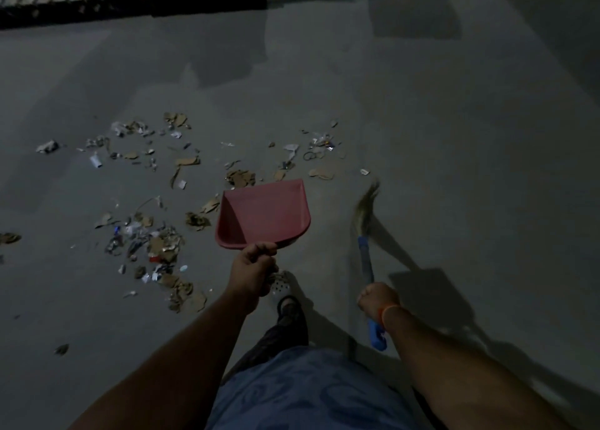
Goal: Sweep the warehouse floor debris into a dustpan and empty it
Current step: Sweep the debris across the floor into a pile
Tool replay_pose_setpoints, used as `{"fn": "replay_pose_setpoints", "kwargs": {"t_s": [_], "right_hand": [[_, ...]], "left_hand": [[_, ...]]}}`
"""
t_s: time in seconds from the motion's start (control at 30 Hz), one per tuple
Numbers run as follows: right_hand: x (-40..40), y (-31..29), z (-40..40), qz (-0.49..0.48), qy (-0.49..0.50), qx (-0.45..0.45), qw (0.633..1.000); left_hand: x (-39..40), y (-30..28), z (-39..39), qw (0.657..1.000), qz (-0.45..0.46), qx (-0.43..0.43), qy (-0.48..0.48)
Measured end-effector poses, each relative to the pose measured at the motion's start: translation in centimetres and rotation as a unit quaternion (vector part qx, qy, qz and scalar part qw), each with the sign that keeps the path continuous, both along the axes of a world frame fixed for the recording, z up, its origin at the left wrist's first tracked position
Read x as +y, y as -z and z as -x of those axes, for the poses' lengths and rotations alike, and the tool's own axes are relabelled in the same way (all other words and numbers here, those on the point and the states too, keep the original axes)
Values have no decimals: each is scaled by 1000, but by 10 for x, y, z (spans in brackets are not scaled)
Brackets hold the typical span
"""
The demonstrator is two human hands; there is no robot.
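Cardboard scraps and paper debris [156, 244] are scattered over the grey floor [454, 137], mostly to the left of and beyond the left hand, with a thinner band [319, 147] ahead of both hands. The sweep is best begun at the far left edge, so that the litter is gathered into one pile before the pan is lowered. The red dustpan [263, 216] is held clear of the floor, its handle gripped in the curled left hand [255, 262], arm extended. The right hand [376, 298] is wrapped round the blue handle of the broom [365, 216], whose blurred bristles are angled forward and down.
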State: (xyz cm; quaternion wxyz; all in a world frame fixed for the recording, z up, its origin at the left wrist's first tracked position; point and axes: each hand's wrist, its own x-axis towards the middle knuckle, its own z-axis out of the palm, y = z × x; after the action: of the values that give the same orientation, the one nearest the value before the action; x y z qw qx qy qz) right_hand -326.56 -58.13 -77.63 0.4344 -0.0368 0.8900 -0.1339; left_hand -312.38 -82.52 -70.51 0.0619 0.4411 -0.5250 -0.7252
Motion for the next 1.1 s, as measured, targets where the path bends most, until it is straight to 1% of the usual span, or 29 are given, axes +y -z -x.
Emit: {"fn": "replay_pose_setpoints", "kwargs": {"t_s": [0.1, 0.2, 0.27, 0.33, 0.43, 0.53, 0.67, 0.8, 0.9, 0.97, 1.03, 1.1], "right_hand": [[-40, 1, 8, -13, -108, -26, 994], [-87, -1, 22, -9, -223, -30, 974], [-120, -7, 38, 8, -265, -47, 963], [-147, -15, 56, 35, -283, -63, 957], [-162, -19, 78, 89, -249, -71, 962], [-152, -16, 97, 127, -198, -53, 970], [-134, -18, 133, 153, -90, -9, 984], [-120, -12, 180, 117, -7, 39, 992], [-97, 14, 223, 74, 53, 52, 994], [-90, 11, 250, 47, 79, 50, 994], [-89, -4, 274, 14, 65, 22, 998], [-86, -4, 292, -27, 38, -1, 999]], "left_hand": [[-36, 1, 20, 999, -2, 13, -32], [-67, 2, 35, 998, -4, 12, -64], [-83, 3, 45, 997, -6, 4, -76], [-94, 6, 55, 997, -9, -3, -81], [-107, 10, 75, 996, -23, 1, -82], [-118, 9, 101, 997, -28, 5, -72], [-119, 2, 145, 999, -20, -11, -48], [-113, -4, 195, 999, -18, -10, -34], [-106, -9, 232, 999, -22, -6, -38], [-98, -9, 254, 999, -24, -9, -39], [-90, -8, 273, 999, -26, -10, -42], [-84, -6, 285, 999, -30, -8, -45]]}}
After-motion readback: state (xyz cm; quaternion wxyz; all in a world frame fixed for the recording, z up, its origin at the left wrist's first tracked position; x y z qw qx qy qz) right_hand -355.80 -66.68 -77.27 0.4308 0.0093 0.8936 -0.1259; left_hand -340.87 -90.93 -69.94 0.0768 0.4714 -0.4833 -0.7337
